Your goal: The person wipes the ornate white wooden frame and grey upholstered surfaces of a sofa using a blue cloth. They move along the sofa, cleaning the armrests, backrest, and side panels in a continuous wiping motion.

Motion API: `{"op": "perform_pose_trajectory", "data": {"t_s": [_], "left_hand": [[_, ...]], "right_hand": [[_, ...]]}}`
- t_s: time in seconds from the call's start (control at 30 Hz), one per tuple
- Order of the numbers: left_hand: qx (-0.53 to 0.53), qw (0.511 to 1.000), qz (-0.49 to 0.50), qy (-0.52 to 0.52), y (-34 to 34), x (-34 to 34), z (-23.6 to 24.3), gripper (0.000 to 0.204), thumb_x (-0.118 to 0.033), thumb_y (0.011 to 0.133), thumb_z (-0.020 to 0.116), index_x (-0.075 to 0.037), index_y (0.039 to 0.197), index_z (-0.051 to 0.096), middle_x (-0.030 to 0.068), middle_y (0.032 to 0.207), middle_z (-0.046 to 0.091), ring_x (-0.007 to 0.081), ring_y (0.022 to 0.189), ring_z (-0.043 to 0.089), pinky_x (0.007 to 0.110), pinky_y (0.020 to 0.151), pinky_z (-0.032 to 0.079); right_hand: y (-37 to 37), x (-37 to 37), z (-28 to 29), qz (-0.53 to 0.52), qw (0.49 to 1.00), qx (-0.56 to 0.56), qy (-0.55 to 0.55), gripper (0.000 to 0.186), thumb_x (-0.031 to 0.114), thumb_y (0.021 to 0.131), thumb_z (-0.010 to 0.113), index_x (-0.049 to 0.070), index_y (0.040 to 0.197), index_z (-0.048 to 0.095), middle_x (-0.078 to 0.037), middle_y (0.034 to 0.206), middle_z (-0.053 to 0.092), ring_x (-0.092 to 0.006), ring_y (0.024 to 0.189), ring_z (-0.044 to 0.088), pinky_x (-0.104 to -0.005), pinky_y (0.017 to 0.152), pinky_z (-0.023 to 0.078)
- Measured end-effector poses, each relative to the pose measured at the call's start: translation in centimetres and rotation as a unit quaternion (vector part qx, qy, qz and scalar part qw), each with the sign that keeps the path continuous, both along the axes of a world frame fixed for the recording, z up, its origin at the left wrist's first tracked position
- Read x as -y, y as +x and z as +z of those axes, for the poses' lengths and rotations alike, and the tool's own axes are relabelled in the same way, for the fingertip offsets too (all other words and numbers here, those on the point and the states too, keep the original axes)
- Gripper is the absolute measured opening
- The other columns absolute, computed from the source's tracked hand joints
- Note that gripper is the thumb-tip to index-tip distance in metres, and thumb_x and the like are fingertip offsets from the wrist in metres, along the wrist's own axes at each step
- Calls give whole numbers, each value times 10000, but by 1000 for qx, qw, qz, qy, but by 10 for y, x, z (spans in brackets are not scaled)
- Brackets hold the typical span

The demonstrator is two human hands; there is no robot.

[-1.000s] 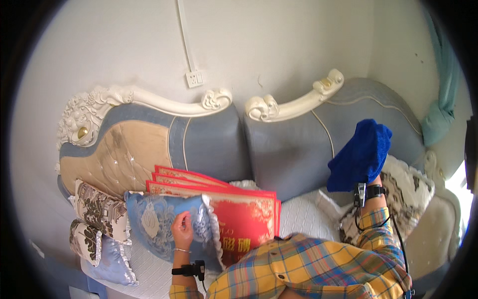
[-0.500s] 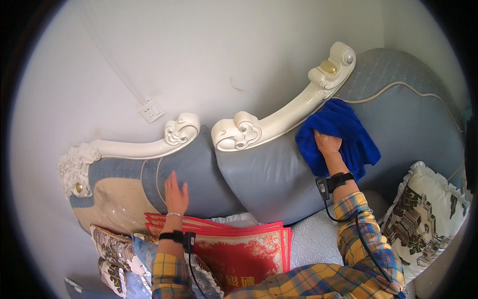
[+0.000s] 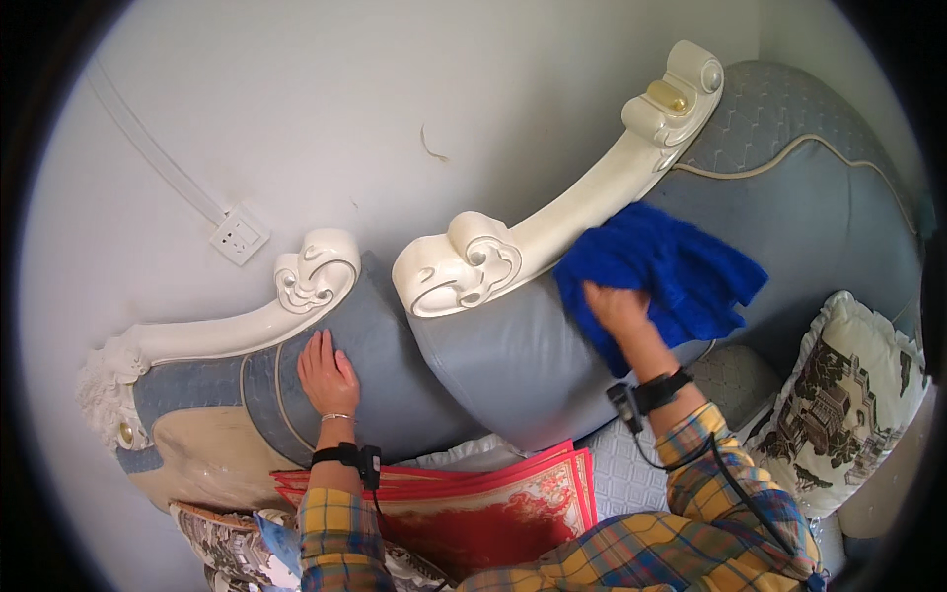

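A blue cloth point(image 3: 661, 271) lies spread over the upper part of the grey-blue sofa backrest point(image 3: 498, 350), just below its cream carved trim point(image 3: 582, 202). Pressed on the cloth's left part is my right hand point(image 3: 619, 308), its fingers partly buried in the folds and closed on the fabric. To the left, my left hand point(image 3: 327, 375) rests flat on the neighbouring backrest section with its fingers stretched out. Nothing is in that hand. It sits below another scrolled cream trim piece point(image 3: 316, 276), beside a piping seam.
Red patterned sheets point(image 3: 483, 508) stand stacked against the seat in front of me. A ruffled cushion with a brown building print point(image 3: 853, 395) leans at the right; another printed cushion point(image 3: 227, 538) is at the lower left. A socket point(image 3: 239, 235) is on the wall behind.
My right hand has moved left and slightly down along the backrest, shifting the cloth with it. My left hand has settled flatter on the backrest. The whole view has shifted a little.
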State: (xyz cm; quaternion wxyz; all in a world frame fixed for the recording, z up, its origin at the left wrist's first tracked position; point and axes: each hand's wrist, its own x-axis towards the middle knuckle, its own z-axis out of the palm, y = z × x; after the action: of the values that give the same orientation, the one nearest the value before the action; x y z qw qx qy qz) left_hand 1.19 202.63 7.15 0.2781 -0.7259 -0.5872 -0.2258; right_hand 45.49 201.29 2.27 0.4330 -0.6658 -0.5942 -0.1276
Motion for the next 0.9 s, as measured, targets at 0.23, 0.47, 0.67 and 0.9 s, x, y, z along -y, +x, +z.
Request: {"op": "perform_pose_trajectory", "data": {"t_s": [0.23, 0.47, 0.67, 0.9], "left_hand": [[-10, 1000, -2, 25, 0, -3, -4, 412, -176, 875, 466, -13, 1248, 529, 173, 1270, 532, 336, 1183, 477, 464, 1049, 309], [2, 999, -10, 30, -4, -3, -8, 419, -170, 875, 466, -15, 1260, 523, 171, 1287, 524, 327, 1206, 466, 463, 1053, 307], [3, 1000, -2, 9, -9, -5, -9, 402, -159, 881, 448, -15, 1245, 538, 164, 1297, 524, 330, 1200, 475, 462, 1054, 312], [17, 999, -17, 45, -6, -4, -12, 410, -159, 883, 437, -18, 1256, 534, 163, 1297, 524, 331, 1201, 474, 466, 1051, 315]], "right_hand": [[-137, 36, 35, 262, 962, -66, 30, 217, 190, 772, 601, 143, 971, 675, -129, 974, 651, -338, 928, 603, -438, 828, 476], [-140, 22, 31, 398, 909, -62, 107, 226, 200, 758, 623, 112, 961, 669, -140, 991, 645, -343, 927, 602, -435, 828, 477], [-6, 10, 28, 188, 980, 52, 42, 281, 200, 700, 643, 159, 974, 683, -106, 1038, 645, -342, 1015, 569, -448, 909, 434], [156, 24, 89, -186, 930, 298, 111, 238, 144, 742, 582, 144, 951, 695, -95, 1021, 657, -338, 984, 587, -446, 869, 445]]}}
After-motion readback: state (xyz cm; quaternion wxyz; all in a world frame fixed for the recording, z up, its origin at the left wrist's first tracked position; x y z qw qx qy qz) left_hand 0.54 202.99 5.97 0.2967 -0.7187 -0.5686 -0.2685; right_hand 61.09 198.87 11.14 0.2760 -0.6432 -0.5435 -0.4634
